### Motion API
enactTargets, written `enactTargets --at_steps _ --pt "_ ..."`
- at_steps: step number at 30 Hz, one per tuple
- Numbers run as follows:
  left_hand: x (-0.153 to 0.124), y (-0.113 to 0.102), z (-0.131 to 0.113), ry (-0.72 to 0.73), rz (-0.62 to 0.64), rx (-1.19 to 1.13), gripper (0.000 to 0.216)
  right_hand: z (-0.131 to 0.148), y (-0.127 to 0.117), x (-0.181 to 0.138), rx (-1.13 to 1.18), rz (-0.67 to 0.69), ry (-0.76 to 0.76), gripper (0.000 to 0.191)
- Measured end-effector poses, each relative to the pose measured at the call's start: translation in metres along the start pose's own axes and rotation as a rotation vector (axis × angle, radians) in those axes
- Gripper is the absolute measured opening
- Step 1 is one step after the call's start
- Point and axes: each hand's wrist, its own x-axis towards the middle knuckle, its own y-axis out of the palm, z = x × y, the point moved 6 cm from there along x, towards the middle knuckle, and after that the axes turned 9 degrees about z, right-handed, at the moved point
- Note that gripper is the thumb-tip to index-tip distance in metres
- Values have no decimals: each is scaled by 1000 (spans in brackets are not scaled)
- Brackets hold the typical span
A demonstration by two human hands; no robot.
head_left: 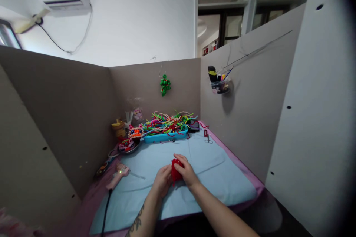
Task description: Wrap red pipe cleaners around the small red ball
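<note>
A small red fuzzy piece, which looks made of chenille stems, is held just above the light blue cloth. My right hand wraps over its right side, with the thumb across the front. On the other side, my left hand has its fingers closed at the piece's left edge. The fingers partly cover the piece, so its full shape is hidden. Left of my hands lies a pink glue gun with a small lit light and a black cord.
At the back, a blue tray is heaped with colourful chenille stems. Scissors lie back right. A bowl holds fuzzy pieces at left. Grey partitions surround the table, with a hanging cup on the right one.
</note>
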Motion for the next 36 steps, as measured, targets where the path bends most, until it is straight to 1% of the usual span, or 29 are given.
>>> enactTargets --at_steps 3,7,10,12,14,15,17,18,19,20,21,22,23,24,26,27,28,30,32,36 --pt "0 2 -1 33 8 9 34 -10 -2 1 46 -39 49 46" --pt "-1 4 -1 28 8 74 40 -18 1 1 141 -33 89 53" --pt "-2 0 -2 14 -33 86 38 -16 2 0 165 -10 68 55" --pt "-2 -5 -5 17 -84 39 34 -14 2 -1 169 -2 58 55" --pt "-3 -12 -8 39 -150 -48 32 -9 0 -4 124 -43 40 53" --pt "-3 -15 -10 53 -179 -92 32 -5 -3 -6 69 -92 22 52" --pt "-3 -21 -14 85 -216 -159 31 7 -6 -12 -86 -199 -39 45" --pt "-3 -23 -15 103 -224 -179 30 14 -5 -14 -165 -220 -75 38" --pt "-3 -25 -16 118 -226 -191 28 21 -1 -16 -230 -202 -111 30" --pt "-3 -26 -17 129 -224 -195 28 27 5 -17 -271 -145 -147 21" --pt "-3 -26 -17 136 -221 -195 28 31 11 -17 -293 -77 -174 15" --pt "-3 -26 -17 136 -217 -191 29 34 15 -18 -302 -37 -197 12" --pt "-3 -25 -16 128 -213 -185 30 35 16 -18 -301 -36 -210 14" --pt "-3 -24 -15 115 -207 -176 32 35 13 -18 -294 -68 -213 18" --pt "-4 -19 -12 78 -184 -141 33 30 4 -16 -244 -158 -181 31" --pt "-4 -16 -11 56 -164 -116 33 24 0 -14 -193 -174 -147 38" --pt "-4 -13 -9 33 -139 -90 33 18 -3 -11 -121 -156 -104 44" --pt "-5 -7 -7 -7 -82 -54 34 6 -2 -6 31 -67 -24 50" --pt "-5 -2 -6 -29 -42 -45 36 -1 1 -3 114 -6 20 50" --pt "-8 1 -7 -38 -42 -33 37 2 3 -3 99 7 13 41"
